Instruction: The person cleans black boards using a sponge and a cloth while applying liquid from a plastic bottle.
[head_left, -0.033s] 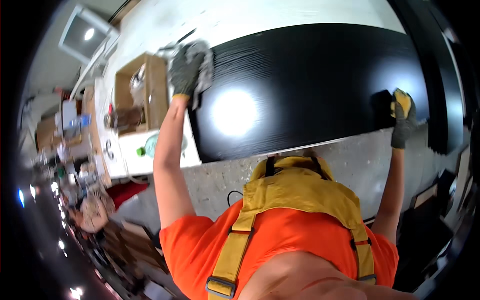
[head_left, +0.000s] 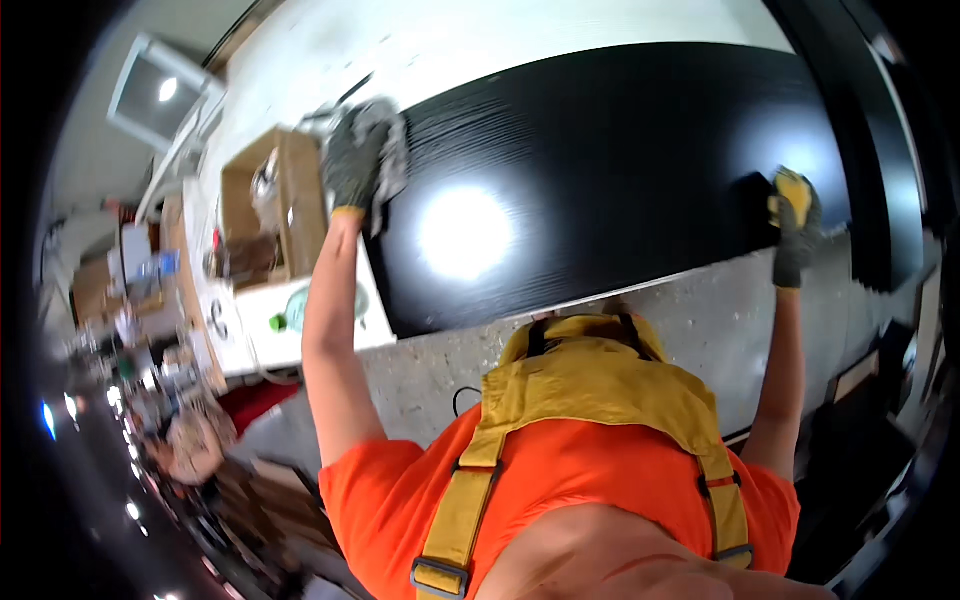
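Overhead, a large black panel [head_left: 620,170] with a fine wood-grain texture is standing upright against a pale wall [head_left: 330,50], and the person is reaching both arms up to it. The left hand [head_left: 358,160], in a dark glove with a yellow cuff, is closing around the panel's upper left corner; a grey rag or loose glove fabric seems to be bunched there, too blurred to say which. The right hand [head_left: 795,225], gloved the same way, is gripping the panel's right edge lower down, fingers wrapping round it, so the two hands are sitting at opposite ends, well apart, which looks to me like the way to steady so wide a sheet. A bright lamp glare [head_left: 463,232] is bouncing off the panel's glossy face near the left arm. Below the panel a strip of bare grey concrete [head_left: 690,320] is showing, and the panel's lower edge is running just above it. The person is wearing an orange shirt [head_left: 590,470] under yellow bib straps [head_left: 470,500]. To the left, an open cardboard box [head_left: 285,200] is sitting on a white bench [head_left: 320,325], with a small green item beside it that is too small to name. Further left, shelves and clutter [head_left: 130,290] are blurring toward the rim, and a ceiling light [head_left: 165,90] is glowing above. Dark panelling [head_left: 890,200] is framing the far right.
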